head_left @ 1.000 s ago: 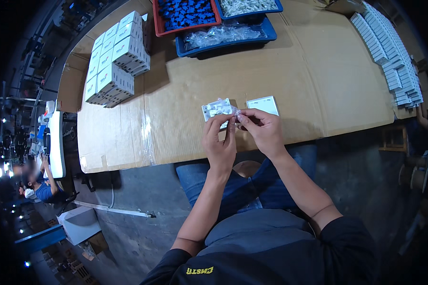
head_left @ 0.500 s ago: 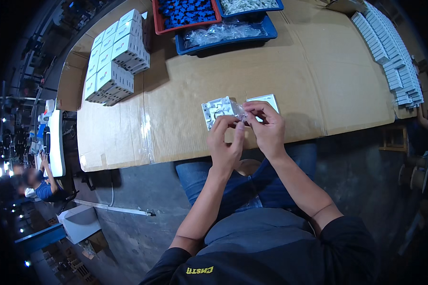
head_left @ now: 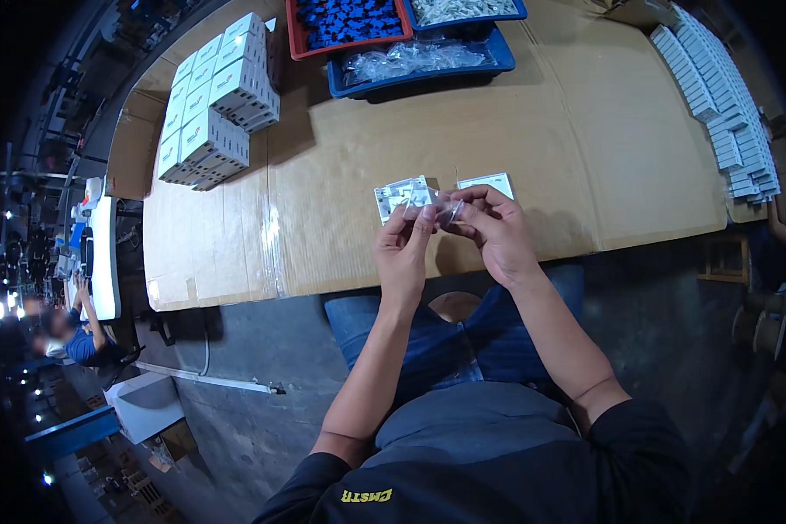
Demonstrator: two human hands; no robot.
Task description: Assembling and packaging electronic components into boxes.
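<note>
My left hand [head_left: 402, 258] and my right hand [head_left: 500, 237] meet near the table's front edge, both closed in a pinch. Between their fingertips they stretch a small clear plastic bag [head_left: 445, 210]; whether anything is inside it I cannot make out. Just behind the left fingers lies a white plastic housing [head_left: 388, 199] with its moulded inner side up, partly covered by the bag and the hand. A flat white plastic cover [head_left: 495, 182] rests beyond my right hand, which hides its near part.
Cardboard covers the table [head_left: 358, 140]. White boxes [head_left: 203, 131] are stacked at the left. At the back stand a red tray [head_left: 310, 54] of blue parts, a blue tray [head_left: 428, 86] of clear bags and another blue tray [head_left: 472, 19]. Rows of white pieces [head_left: 716, 113] line the right.
Both hands have shifted slightly, and the left has turned so its thumb lies across the bag. The bag is spread more openly between the fingers.
</note>
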